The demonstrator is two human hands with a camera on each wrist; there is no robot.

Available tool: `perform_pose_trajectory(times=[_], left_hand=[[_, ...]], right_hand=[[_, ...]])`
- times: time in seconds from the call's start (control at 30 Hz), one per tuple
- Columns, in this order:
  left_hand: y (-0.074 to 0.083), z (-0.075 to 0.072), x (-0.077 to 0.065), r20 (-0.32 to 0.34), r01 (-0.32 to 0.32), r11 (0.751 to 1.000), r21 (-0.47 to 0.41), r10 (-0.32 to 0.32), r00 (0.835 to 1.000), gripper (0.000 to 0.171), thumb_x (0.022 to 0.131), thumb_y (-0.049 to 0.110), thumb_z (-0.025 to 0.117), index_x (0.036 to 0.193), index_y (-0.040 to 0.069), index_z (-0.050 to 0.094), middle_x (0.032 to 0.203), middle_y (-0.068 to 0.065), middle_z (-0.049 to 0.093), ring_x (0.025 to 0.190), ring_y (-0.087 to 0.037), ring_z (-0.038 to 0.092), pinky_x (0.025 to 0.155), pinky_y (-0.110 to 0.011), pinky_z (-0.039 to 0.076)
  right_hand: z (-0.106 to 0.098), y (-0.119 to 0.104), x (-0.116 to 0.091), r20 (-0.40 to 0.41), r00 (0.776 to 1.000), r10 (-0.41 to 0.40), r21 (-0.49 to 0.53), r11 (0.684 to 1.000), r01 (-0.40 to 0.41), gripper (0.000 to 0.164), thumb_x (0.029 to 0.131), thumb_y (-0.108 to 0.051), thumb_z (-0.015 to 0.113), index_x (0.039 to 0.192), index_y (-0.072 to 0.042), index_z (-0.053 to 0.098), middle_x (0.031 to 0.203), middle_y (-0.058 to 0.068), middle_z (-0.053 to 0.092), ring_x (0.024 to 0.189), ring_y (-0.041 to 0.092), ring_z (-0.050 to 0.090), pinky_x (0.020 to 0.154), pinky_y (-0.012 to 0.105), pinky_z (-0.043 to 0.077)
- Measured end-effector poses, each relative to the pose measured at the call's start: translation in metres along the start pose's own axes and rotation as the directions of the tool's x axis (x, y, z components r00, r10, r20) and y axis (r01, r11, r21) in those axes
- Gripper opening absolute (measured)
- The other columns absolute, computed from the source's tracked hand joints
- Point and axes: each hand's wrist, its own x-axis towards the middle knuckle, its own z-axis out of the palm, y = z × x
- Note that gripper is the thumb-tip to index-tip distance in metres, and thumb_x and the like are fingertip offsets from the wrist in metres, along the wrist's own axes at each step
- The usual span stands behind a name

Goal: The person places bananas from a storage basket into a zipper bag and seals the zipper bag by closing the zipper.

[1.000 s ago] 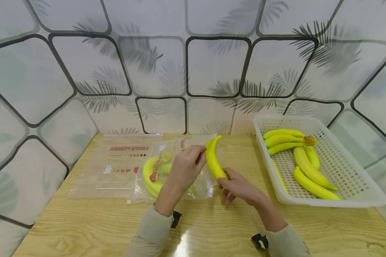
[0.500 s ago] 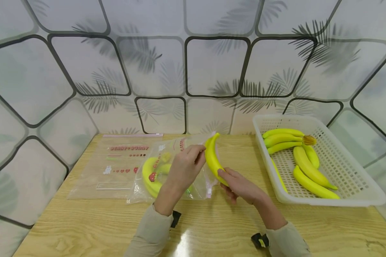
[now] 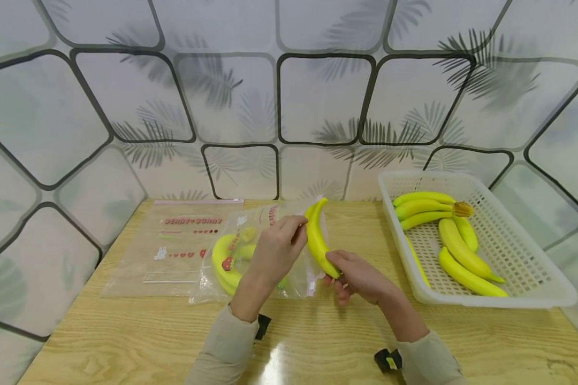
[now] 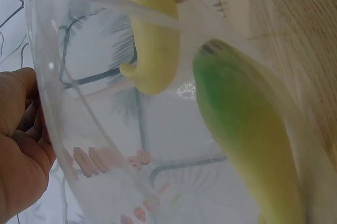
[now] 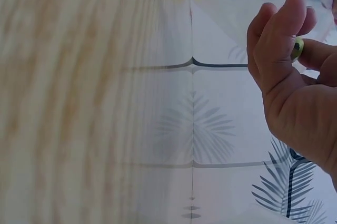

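Observation:
My right hand pinches one end of a yellow banana, which stands slanted at the mouth of a clear zip bag. In the right wrist view the banana's small tip shows between thumb and fingers. My left hand pinches the bag's upper edge beside the banana. Through the film in the left wrist view, the held banana hangs near a green-tipped banana inside the bag. More yellow fruit shows in the bag in the head view, partly behind my left hand.
A second printed zip bag lies flat at the left, overlapped by the first. At the right stands a white perforated basket holding a banana bunch and several single bananas. A patterned wall rises behind the wooden table.
The banana has shifted slightly left toward the bag's mouth, and my right hand's fingers have changed their hold at its lower end. My left hand has stayed nearly still.

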Motion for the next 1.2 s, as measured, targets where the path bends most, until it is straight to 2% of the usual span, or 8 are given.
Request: perform_pose_trajectory(times=[0.13,0.37,0.67,0.83,0.93,1.03,1.2], left_hand=[[0.000,0.000,0.000,0.002,0.001,1.000,-0.002,-0.001,1.000,0.010,0.088,-0.004,0.067,0.097,-0.005,0.069,0.088,-0.014,0.071,0.069,-0.018,0.064,0.063,-0.024,0.056],[0.001,-0.001,0.002,-0.001,-0.001,1.000,-0.004,0.001,1.000,0.009,0.087,-0.004,0.068,0.097,-0.005,0.069,0.087,-0.014,0.071,0.070,-0.019,0.066,0.063,-0.025,0.057],[0.002,0.001,0.001,-0.008,-0.011,1.000,-0.006,0.011,1.000,0.009,0.087,-0.007,0.066,0.095,-0.006,0.069,0.084,-0.014,0.070,0.065,-0.018,0.063,0.059,-0.025,0.055],[0.002,0.000,0.001,-0.002,-0.007,1.000,-0.003,0.007,1.000,0.009,0.086,-0.007,0.067,0.095,-0.006,0.069,0.083,-0.013,0.070,0.063,-0.017,0.061,0.058,-0.024,0.053],[0.002,0.001,0.002,0.000,-0.006,1.000,0.000,0.006,1.000,0.009,0.087,-0.007,0.067,0.095,-0.006,0.069,0.082,-0.013,0.070,0.063,-0.017,0.060,0.058,-0.023,0.053],[0.001,0.001,0.001,-0.001,-0.005,1.000,0.000,0.005,1.000,0.009,0.087,-0.006,0.067,0.095,-0.006,0.069,0.083,-0.014,0.070,0.064,-0.018,0.061,0.058,-0.024,0.054],[0.002,0.002,0.001,-0.003,-0.013,1.000,-0.006,0.013,1.000,0.009,0.086,-0.007,0.066,0.095,-0.005,0.069,0.083,-0.014,0.070,0.065,-0.018,0.062,0.059,-0.024,0.054]], right_hand=[[-0.001,0.002,0.001,-0.008,1.000,-0.008,-0.006,1.000,0.008,0.054,0.107,-0.043,0.039,0.123,0.008,0.042,0.087,0.011,0.061,0.049,0.010,0.051,0.049,0.028,0.052],[-0.001,0.002,0.002,-0.049,0.997,-0.051,-0.010,0.999,0.051,0.051,0.107,-0.037,0.042,0.129,0.009,0.039,0.091,0.014,0.060,0.058,0.012,0.055,0.051,0.026,0.053],[0.009,-0.001,0.008,-0.122,0.991,-0.058,0.018,0.998,0.061,0.052,0.106,-0.042,0.043,0.126,0.006,0.039,0.086,0.010,0.055,0.058,0.012,0.053,0.050,0.025,0.050],[0.014,-0.004,0.010,-0.143,0.988,-0.057,0.033,0.998,0.062,0.051,0.104,-0.042,0.047,0.123,0.004,0.040,0.074,0.006,0.054,0.055,0.012,0.051,0.049,0.025,0.049],[0.013,-0.005,0.010,-0.139,0.988,-0.063,0.039,0.997,0.069,0.050,0.104,-0.042,0.046,0.123,0.004,0.040,0.070,0.005,0.054,0.055,0.012,0.052,0.050,0.025,0.049],[0.011,-0.007,0.008,-0.118,0.990,-0.073,0.059,0.995,0.080,0.050,0.106,-0.039,0.045,0.128,0.005,0.038,0.073,0.005,0.055,0.056,0.011,0.053,0.052,0.024,0.051],[0.006,-0.007,0.004,-0.066,0.994,-0.089,0.108,0.990,0.096,0.042,0.106,-0.022,0.047,0.134,0.006,0.033,0.081,0.005,0.057,0.060,0.011,0.056,0.055,0.024,0.053]])
